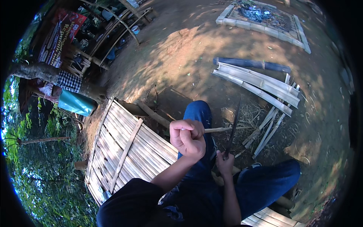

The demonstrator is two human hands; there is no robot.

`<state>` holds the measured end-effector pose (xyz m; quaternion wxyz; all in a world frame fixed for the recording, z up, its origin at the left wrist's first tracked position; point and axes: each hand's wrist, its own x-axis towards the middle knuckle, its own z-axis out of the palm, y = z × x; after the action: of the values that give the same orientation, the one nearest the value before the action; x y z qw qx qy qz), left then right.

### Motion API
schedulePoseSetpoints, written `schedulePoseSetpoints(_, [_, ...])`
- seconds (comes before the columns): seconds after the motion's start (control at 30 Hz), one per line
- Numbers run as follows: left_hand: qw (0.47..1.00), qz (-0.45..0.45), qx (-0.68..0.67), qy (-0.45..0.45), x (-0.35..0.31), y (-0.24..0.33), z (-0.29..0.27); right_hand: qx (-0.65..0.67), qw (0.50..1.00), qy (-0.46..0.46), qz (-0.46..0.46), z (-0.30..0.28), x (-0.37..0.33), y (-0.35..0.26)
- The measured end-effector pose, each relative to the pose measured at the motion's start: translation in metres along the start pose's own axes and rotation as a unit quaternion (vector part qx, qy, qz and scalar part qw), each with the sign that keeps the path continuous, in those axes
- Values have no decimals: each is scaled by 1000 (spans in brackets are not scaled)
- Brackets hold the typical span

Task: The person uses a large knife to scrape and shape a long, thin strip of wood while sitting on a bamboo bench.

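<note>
Stick (pixel 218 130); shavings (pixel 250 114), split bamboo (pixel 261 81) beyond

Blue jeans (pixel 264 185) and a near-black shirt (pixel 132 204) with a bluish-grey print (pixel 174 212) contrast with a pale tan stick (pixel 219 130) and a dark blade (pixel 237 113), while straw-coloured slats (pixel 151 153), brown earth (pixel 170 49), green foliage (pixel 41 162), a teal cylinder (pixel 75 103), a black-and-white checked cloth (pixel 69 81) and a red banner (pixel 62 34) with yellow lettering add colour outdoors.
</note>
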<state>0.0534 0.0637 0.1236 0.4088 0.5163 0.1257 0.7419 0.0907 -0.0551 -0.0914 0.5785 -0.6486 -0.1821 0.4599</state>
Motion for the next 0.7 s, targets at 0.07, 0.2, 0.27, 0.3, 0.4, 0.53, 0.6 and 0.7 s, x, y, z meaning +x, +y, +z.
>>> schedulePoseSetpoints(0.07, [1000, 3, -8, -10, -4, 2, 3, -65, 992, -21, -103, -3, -6, -13])
schedulePoseSetpoints(0.2, [1000, -4, -2, -22, -6, 5, 9, -92, 982, -45, -157, 4, -11, -19])
schedulePoseSetpoints(0.27, [1000, -4, 1, -18, -7, 4, 13, -69, 987, 20, -142, 8, -6, 11])
schedulePoseSetpoints(0.3, [1000, -8, 2, -15, -7, 3, 13, -56, 988, 51, -135, 10, -3, 16])
schedulePoseSetpoints(0.4, [1000, -2, -1, -11, -6, 2, 7, -11, 995, -22, -100, -1, 3, 16])
schedulePoseSetpoints(0.53, [1000, -2, -5, -22, -7, 4, 5, 11, 999, -18, -31, -4, 3, 11])
schedulePoseSetpoints(0.6, [1000, -1, -1, -17, -9, 5, 9, 10, 999, -16, -36, -5, 2, 11])
schedulePoseSetpoints(0.7, [1000, -6, -2, -18, -7, 5, 10, 18, 999, -15, -41, -5, 3, 11])
